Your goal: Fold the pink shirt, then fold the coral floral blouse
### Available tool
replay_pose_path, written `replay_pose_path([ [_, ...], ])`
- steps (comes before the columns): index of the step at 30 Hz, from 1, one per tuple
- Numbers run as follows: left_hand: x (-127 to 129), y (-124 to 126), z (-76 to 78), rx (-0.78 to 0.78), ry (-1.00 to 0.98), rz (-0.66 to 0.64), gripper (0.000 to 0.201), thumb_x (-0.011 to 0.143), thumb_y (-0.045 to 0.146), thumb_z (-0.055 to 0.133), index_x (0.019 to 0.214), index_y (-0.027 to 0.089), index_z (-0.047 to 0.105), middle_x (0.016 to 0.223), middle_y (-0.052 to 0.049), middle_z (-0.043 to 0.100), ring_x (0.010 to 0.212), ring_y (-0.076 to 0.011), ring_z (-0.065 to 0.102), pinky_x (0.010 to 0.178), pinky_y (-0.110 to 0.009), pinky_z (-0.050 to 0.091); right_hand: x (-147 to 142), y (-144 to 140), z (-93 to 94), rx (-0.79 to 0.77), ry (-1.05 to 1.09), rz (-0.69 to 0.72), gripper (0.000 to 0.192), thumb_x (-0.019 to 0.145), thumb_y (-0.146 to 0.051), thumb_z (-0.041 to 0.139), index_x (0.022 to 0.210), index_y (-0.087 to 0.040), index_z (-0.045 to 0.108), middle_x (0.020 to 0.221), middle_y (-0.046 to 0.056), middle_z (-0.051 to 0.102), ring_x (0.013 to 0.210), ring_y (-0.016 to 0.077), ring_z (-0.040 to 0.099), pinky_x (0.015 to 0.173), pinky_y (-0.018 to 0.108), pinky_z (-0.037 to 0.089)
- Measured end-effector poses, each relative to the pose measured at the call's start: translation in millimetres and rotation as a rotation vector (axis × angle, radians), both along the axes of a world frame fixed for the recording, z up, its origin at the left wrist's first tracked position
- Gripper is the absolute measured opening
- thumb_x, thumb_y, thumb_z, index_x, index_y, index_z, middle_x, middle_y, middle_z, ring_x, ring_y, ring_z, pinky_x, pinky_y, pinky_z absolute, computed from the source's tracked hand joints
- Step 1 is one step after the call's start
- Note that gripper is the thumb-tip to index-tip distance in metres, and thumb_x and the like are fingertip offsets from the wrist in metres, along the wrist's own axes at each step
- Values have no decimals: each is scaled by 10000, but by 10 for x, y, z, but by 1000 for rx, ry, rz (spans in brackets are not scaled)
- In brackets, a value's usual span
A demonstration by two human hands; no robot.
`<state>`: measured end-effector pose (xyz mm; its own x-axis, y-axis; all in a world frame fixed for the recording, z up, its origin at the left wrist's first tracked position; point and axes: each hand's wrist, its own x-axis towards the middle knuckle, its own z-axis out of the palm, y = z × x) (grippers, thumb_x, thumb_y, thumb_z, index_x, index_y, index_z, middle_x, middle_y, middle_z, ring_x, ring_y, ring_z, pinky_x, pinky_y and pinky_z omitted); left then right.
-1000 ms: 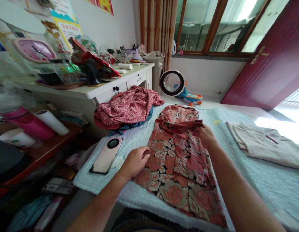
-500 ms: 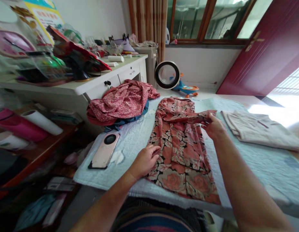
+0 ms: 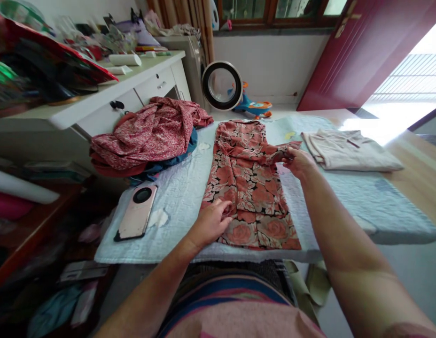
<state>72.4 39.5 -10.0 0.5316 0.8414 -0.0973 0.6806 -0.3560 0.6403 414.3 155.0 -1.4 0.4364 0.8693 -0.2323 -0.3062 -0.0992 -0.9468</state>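
Note:
A red floral garment point(image 3: 248, 183) lies flat on a pale blue quilted pad point(image 3: 184, 206), running away from me. My left hand point(image 3: 210, 223) rests on its near left edge, fingers pressing the cloth down. My right hand point(image 3: 298, 162) pinches a sleeve point(image 3: 274, 152) of the garment at its right side, folded across the body of the cloth.
A heap of red patterned and blue clothes point(image 3: 147, 138) sits at the pad's far left. A pink phone point(image 3: 136, 211) lies at the near left. A folded beige garment point(image 3: 348, 150) lies at the right. A white cluttered desk point(image 3: 98, 101) stands left; a round fan point(image 3: 221, 87) and a toy are on the floor beyond.
The view has tilted down and pulled back. My right hand drew the sleeve out to the right, then brought it lower across the garment. My left hand stayed on the near left edge.

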Motion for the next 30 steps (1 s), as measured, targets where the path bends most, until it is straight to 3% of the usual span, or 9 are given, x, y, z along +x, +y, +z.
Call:
replay_pose_path([
  [4, -91, -78, 140, -105, -49, -116, 369, 856, 298, 605, 1208, 194, 638, 1088, -69, 674, 929, -188, 641, 853, -299, 497, 71, -37, -11, 4, 13, -68, 63, 827, -131, 560, 851, -189, 558, 616, -38, 621, 462, 97, 583, 430, 190, 474],
  [8, -216, -158, 237, -239, -153, -238, 215, 915, 318, 542, 1018, 197, 688, 952, -21, 706, 851, -150, 644, 792, -247, 487, 112, -95, -81, -17, 3, -83, 100, 806, -99, 563, 852, -188, 558, 695, -13, 661, 557, 117, 648, 507, 212, 536],
  [10, -273, -163, 208, -167, -186, -181, 212, 940, 290, 501, 960, 194, 690, 920, -17, 705, 847, -148, 640, 797, -252, 482, 112, -122, -131, -38, -18, -69, 117, 794, -87, 568, 854, -187, 568, 714, -7, 665, 567, 117, 649, 516, 213, 538],
  [14, -362, -102, 34, 221, -155, 5, 190, 918, 178, 498, 998, 191, 670, 1021, -52, 685, 1004, -202, 598, 919, -343, 458, 91, -144, -175, -75, -64, -38, 162, 778, -72, 577, 891, -187, 593, 739, 1, 671, 558, 106, 629, 530, 217, 539],
  [17, -382, -90, -48, 372, -66, -41, 182, 897, 157, 543, 1028, 191, 664, 1100, -73, 658, 1072, -230, 554, 966, -390, 437, 70, -133, -137, -85, -102, -15, 178, 769, -54, 574, 888, -184, 596, 706, -2, 656, 553, 99, 620, 535, 205, 531],
  [22, -312, -206, -1, 305, -24, -196, 257, 801, 324, 745, 1019, 208, 677, 1112, -56, 632, 1049, -231, 533, 955, -382, 438, 37, -99, -37, -66, -131, 6, 173, 758, -28, 547, 839, -170, 602, 674, -1, 630, 543, 93, 607, 531, 198, 518],
  [26, -243, -248, 16, 231, 28, -234, 258, 718, 356, 812, 861, 190, 675, 1016, -54, 618, 975, -231, 538, 870, -362, 452, -22, -104, -18, -69, -143, 10, 206, 749, -12, 528, 851, -170, 613, 704, 1, 643, 548, 93, 608, 527, 204, 519],
  [30, -218, -232, -7, 172, 15, -228, 214, 721, 301, 797, 848, 185, 670, 936, -44, 605, 935, -217, 552, 819, -328, 458, -70, -128, -44, -105, -150, 13, 208, 741, -14, 532, 846, -175, 613, 709, -2, 646, 561, 98, 614, 529, 211, 525],
])
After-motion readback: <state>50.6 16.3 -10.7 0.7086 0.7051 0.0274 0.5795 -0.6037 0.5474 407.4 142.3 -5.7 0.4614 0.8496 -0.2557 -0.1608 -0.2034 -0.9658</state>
